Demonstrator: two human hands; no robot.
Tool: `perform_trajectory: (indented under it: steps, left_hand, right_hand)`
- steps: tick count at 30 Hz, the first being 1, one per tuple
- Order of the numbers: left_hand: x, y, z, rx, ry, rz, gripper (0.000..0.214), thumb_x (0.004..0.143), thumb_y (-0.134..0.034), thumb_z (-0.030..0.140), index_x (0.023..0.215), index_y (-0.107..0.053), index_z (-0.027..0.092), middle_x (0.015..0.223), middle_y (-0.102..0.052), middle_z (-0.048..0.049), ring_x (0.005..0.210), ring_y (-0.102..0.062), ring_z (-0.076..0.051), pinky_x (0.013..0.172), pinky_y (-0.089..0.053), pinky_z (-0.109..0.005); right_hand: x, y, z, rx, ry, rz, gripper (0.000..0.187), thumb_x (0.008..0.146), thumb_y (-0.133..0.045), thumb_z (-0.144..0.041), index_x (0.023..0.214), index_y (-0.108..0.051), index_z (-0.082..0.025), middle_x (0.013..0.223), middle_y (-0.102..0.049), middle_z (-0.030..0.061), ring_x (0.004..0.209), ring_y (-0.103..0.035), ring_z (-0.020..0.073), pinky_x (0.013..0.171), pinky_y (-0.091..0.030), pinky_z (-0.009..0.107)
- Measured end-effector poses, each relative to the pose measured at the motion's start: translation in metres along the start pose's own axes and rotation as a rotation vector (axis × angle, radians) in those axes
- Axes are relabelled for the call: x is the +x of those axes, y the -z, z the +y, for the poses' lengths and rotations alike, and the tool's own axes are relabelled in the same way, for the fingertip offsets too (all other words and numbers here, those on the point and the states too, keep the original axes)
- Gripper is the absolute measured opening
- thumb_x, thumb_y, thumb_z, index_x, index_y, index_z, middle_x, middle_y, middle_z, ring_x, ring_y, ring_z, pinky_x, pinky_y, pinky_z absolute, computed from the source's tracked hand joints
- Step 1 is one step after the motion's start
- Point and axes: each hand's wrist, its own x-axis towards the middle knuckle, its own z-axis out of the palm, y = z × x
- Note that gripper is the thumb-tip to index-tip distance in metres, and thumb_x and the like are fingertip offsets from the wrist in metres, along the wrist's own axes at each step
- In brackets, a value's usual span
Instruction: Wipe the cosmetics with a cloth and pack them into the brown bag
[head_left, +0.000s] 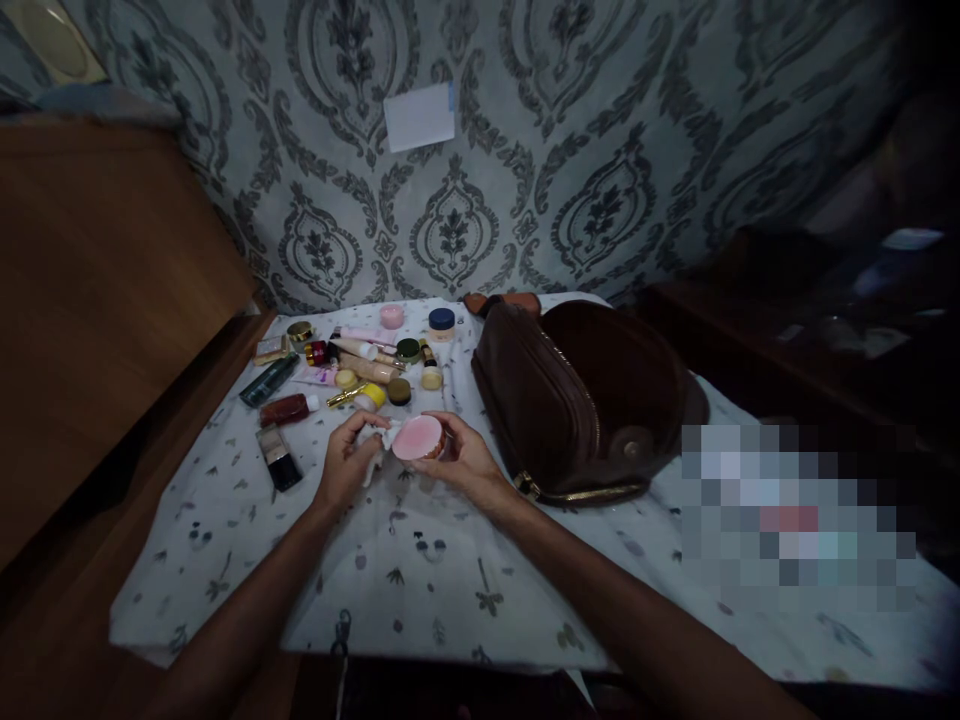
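My right hand (463,460) is closed around a small round jar with a pink lid (418,437), held just above the patterned white cloth (420,570). My left hand (351,462) is pinched on a crumpled white tissue (381,438) pressed against the jar's left side. Both hands meet over the middle of the cloth, in front of a cluster of cosmetics.
Several small jars, tubes and bottles (352,365) lie at the back left of the cloth. A dark compact (278,457) lies left of my hands. A brown leather bag (585,400) sits to the right. Patterned wallpaper is behind, wooden furniture (97,290) at left.
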Motion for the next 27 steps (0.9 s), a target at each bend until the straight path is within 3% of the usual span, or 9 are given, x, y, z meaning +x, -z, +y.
perform_trajectory:
  steps: [7, 14, 17, 20, 23, 27]
  left_hand:
    - [-0.008, -0.004, 0.001, 0.051, -0.047, -0.046, 0.015, 0.076, -0.059, 0.030, 0.083, -0.068, 0.020, 0.085, -0.071, -0.0035, 0.086, -0.063, -0.023, 0.078, -0.047, -0.031]
    - [-0.012, -0.006, 0.004, 0.034, -0.132, -0.128, 0.015, 0.078, -0.060, 0.029, 0.083, -0.069, 0.019, 0.087, -0.072, -0.0056, 0.086, -0.065, -0.023, 0.082, -0.049, -0.032]
    - [-0.012, -0.006, 0.004, 0.007, -0.141, -0.105, 0.015, 0.080, -0.060, 0.031, 0.084, -0.069, 0.019, 0.089, -0.072, -0.0056, 0.089, -0.065, -0.023, 0.083, -0.049, -0.032]
    - [-0.012, -0.006, 0.004, -0.019, -0.140, -0.060, 0.015, 0.082, -0.061, 0.031, 0.088, -0.068, 0.020, 0.095, -0.072, -0.0050, 0.095, -0.065, -0.023, 0.088, -0.048, -0.033]
    - [-0.011, -0.005, 0.003, -0.032, -0.142, -0.033, 0.016, 0.083, -0.062, 0.031, 0.092, -0.068, 0.020, 0.097, -0.072, -0.0042, 0.098, -0.065, -0.022, 0.091, -0.047, -0.032]
    - [-0.008, -0.004, 0.000, -0.041, -0.133, -0.001, 0.021, 0.084, -0.064, 0.034, 0.097, -0.068, 0.019, 0.100, -0.072, -0.0049, 0.100, -0.064, -0.023, 0.092, -0.046, -0.032]
  right_hand:
    - [0.001, 0.005, 0.000, -0.192, 0.081, 0.138, 0.081, 0.052, -0.088, -0.039, 0.124, -0.054, -0.021, 0.117, -0.060, 0.0065, 0.109, -0.058, 0.0235, 0.100, -0.044, 0.037]
    - [-0.001, 0.006, -0.007, -0.391, 0.203, 0.220, 0.073, 0.050, -0.088, -0.036, 0.116, -0.061, -0.021, 0.110, -0.058, 0.0073, 0.107, -0.057, 0.0267, 0.099, -0.046, 0.041]
    - [-0.001, 0.004, -0.009, -0.247, 0.120, 0.207, 0.072, 0.050, -0.088, -0.035, 0.114, -0.059, -0.021, 0.112, -0.061, 0.0070, 0.107, -0.059, 0.0255, 0.099, -0.046, 0.040]
    - [-0.001, 0.001, -0.008, 0.053, -0.019, 0.163, 0.067, 0.052, -0.088, -0.038, 0.111, -0.059, -0.021, 0.108, -0.067, 0.0055, 0.101, -0.063, 0.0236, 0.095, -0.048, 0.038]
    - [-0.001, -0.001, -0.007, 0.324, -0.113, 0.077, 0.056, 0.053, -0.088, -0.039, 0.100, -0.066, -0.021, 0.104, -0.072, 0.0055, 0.100, -0.066, 0.0240, 0.095, -0.049, 0.038]
    - [-0.003, -0.002, -0.007, 0.507, -0.215, -0.043, 0.045, 0.059, -0.087, -0.042, 0.096, -0.072, -0.019, 0.106, -0.074, 0.0061, 0.101, -0.066, 0.0226, 0.089, -0.051, 0.033]
